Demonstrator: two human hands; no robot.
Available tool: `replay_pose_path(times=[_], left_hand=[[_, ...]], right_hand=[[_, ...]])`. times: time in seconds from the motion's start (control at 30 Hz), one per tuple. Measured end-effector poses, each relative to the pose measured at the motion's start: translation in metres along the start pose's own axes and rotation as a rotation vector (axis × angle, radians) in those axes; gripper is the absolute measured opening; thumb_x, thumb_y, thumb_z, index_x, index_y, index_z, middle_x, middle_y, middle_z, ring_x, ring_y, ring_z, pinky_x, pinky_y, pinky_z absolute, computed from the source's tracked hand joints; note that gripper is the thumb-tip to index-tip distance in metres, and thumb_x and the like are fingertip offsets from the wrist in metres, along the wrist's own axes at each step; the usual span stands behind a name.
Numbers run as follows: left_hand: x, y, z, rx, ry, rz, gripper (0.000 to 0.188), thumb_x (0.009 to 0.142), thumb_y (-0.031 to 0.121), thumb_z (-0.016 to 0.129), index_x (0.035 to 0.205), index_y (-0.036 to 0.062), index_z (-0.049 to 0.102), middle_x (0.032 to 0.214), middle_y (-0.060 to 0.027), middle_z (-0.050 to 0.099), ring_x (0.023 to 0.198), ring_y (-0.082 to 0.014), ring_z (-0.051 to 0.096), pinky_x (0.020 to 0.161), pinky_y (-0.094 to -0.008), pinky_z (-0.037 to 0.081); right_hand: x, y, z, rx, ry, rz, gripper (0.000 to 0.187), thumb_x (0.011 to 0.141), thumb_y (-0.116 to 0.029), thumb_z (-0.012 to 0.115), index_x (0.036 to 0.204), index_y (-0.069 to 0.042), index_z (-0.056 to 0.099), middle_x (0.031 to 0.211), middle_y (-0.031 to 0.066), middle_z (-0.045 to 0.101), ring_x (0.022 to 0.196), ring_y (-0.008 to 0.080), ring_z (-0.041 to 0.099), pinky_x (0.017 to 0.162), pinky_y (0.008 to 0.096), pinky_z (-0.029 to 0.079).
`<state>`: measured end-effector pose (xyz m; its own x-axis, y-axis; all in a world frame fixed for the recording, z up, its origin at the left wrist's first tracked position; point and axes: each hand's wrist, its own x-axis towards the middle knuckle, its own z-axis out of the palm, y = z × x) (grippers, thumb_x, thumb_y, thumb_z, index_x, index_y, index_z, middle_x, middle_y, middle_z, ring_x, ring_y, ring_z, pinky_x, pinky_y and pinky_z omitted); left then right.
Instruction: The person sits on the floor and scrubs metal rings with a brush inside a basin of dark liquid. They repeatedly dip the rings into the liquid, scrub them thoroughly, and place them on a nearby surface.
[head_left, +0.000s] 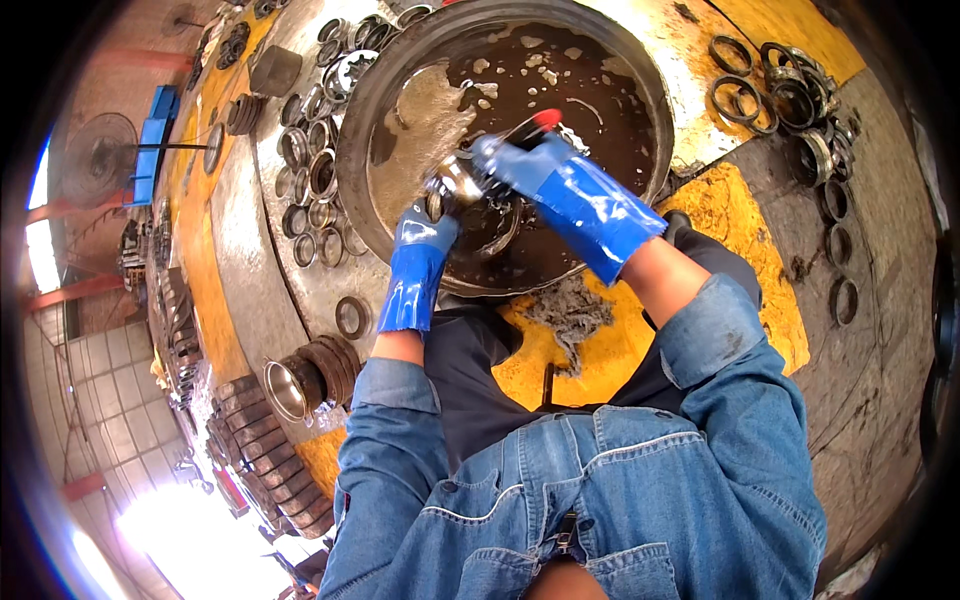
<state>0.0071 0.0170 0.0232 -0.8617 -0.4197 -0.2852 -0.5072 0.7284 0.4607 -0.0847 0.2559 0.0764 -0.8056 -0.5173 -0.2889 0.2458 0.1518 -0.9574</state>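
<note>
Both my hands wear blue rubber gloves and work above a round tub of dark, foamy liquid. My left hand is closed on a shiny metal ring, tilted over the tub's left side. Closed as well, my right hand grips a dark tool with a red end; its working end is hidden near the ring and blurred by motion. Below the hands, a larger metal ring lies partly in the liquid.
Several metal rings stand in rows left of the tub, with a single ring nearer me. More dark rings are heaped at the right. A grey rag lies between my legs. Stacked round parts sit at lower left.
</note>
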Motion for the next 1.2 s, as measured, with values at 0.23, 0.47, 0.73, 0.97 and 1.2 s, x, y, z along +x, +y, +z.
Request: replay_pose_path(times=[0.23, 0.47, 0.73, 0.97, 1.2], left_hand=[[-0.026, 0.03, -0.011, -0.011, 0.146, -0.001, 0.046, 0.082, 0.033, 0.076, 0.109, -0.003, 0.07, 0.097, -0.026, 0.074, 0.093, -0.0385, 0.073, 0.084, -0.0443, 0.056], [-0.026, 0.039, -0.026, -0.5, 0.113, -0.181, 0.029, 0.087, 0.027, 0.075, 0.098, 0.0008, 0.069, 0.071, -0.0089, 0.069, 0.057, -0.0148, 0.064, 0.052, -0.0319, 0.05], [-0.031, 0.051, -0.044, -0.077, 0.172, -0.234, 0.054, 0.083, 0.045, 0.07, 0.115, 0.0015, 0.071, 0.11, -0.0254, 0.073, 0.108, -0.0414, 0.069, 0.094, -0.0454, 0.053], [-0.041, 0.06, -0.039, -0.002, 0.12, -0.07, 0.061, 0.082, 0.045, 0.073, 0.125, 0.0022, 0.068, 0.12, -0.0248, 0.07, 0.115, -0.0376, 0.067, 0.1, -0.0429, 0.051], [-0.044, 0.057, -0.042, -0.11, 0.117, -0.108, 0.061, 0.079, 0.044, 0.077, 0.125, 0.0038, 0.069, 0.119, -0.0231, 0.071, 0.115, -0.0384, 0.067, 0.1, -0.0432, 0.051]], right_hand=[[-0.008, -0.03, -0.019, -0.088, 0.136, 0.348, 0.047, 0.096, -0.045, 0.063, 0.113, -0.001, 0.066, 0.097, 0.0148, 0.072, 0.076, 0.0219, 0.067, 0.076, 0.0373, 0.053], [-0.016, 0.037, -0.029, 0.225, 0.268, 0.393, 0.05, 0.094, -0.053, 0.063, 0.098, -0.004, 0.074, 0.09, 0.007, 0.07, 0.079, 0.015, 0.062, 0.074, 0.0304, 0.047], [-0.012, 0.019, 0.009, -0.295, 0.193, -0.352, 0.037, 0.095, -0.039, 0.07, 0.108, -0.004, 0.074, 0.09, 0.0125, 0.076, 0.08, 0.0221, 0.072, 0.077, 0.0344, 0.056], [0.002, 0.039, 0.018, -0.905, 0.192, -0.566, 0.036, 0.088, -0.046, 0.071, 0.102, -0.013, 0.073, 0.093, 0.0165, 0.074, 0.09, 0.0354, 0.072, 0.075, 0.0466, 0.057], [-0.002, 0.04, 0.025, -0.203, 0.01, 0.31, 0.053, 0.091, -0.049, 0.071, 0.104, 0.002, 0.073, 0.086, 0.0164, 0.074, 0.085, 0.0271, 0.072, 0.076, 0.04, 0.055]])
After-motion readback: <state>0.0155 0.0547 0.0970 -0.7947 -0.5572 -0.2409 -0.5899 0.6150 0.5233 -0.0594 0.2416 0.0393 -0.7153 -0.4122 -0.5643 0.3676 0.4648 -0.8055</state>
